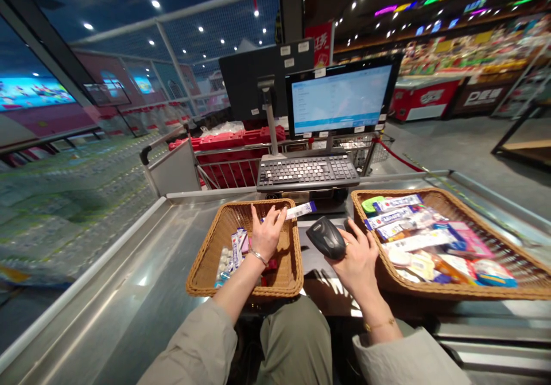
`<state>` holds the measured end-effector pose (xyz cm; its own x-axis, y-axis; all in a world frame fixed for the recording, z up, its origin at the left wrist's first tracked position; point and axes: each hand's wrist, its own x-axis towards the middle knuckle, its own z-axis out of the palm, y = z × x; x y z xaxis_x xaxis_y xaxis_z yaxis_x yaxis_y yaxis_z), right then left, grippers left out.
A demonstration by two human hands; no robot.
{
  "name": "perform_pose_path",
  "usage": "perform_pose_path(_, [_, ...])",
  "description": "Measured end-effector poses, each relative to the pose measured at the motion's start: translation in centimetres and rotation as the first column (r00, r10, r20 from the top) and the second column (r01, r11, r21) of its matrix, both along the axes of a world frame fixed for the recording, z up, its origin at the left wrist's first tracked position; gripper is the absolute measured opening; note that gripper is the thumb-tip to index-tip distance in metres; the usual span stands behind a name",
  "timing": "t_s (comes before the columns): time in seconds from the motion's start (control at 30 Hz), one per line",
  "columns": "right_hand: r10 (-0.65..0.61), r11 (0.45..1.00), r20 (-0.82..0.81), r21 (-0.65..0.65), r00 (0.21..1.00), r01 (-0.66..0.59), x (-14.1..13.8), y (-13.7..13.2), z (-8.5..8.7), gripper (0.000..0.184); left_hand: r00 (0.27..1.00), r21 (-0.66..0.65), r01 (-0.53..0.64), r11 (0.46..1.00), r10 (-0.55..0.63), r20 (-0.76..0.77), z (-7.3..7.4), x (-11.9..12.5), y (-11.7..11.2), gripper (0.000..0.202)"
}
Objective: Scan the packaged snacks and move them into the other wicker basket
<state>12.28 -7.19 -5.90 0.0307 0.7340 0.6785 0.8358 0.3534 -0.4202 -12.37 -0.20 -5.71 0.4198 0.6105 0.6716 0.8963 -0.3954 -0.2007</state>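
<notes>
My left hand [266,234] is closed on a slim white and purple box [301,210], holding it over the far rim of the small wicker basket [202,270]. A few similar boxes [236,247] lie inside that basket. My right hand [358,257] grips a black barcode scanner [326,237], which points toward the slim box. To its right stands a larger wicker basket [529,284] filled with several toothpaste boxes and packets [424,240].
A keyboard [307,172] and a lit monitor [341,99] stand behind the baskets on the steel checkout counter [142,293]. Red shopping baskets [232,144] sit behind a rail. Shop shelves [473,52] fill the far right.
</notes>
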Motion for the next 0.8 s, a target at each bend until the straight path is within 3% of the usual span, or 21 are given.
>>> perform_pose_path(0.6, [-0.168,0.982,-0.055,0.082,0.984,0.172,3.1,-0.3,0.4,0.033,0.999,0.008,0.045,0.999,-0.045,0.017,1.4,1.4,-0.3,0.049])
perform_pose_path(0.8, [-0.237,0.97,-0.1,0.025,0.966,0.241,4.5,-0.9,1.0,0.032,0.997,0.01,0.072,0.997,-0.073,0.03,2.2,3.1,-0.3,0.046])
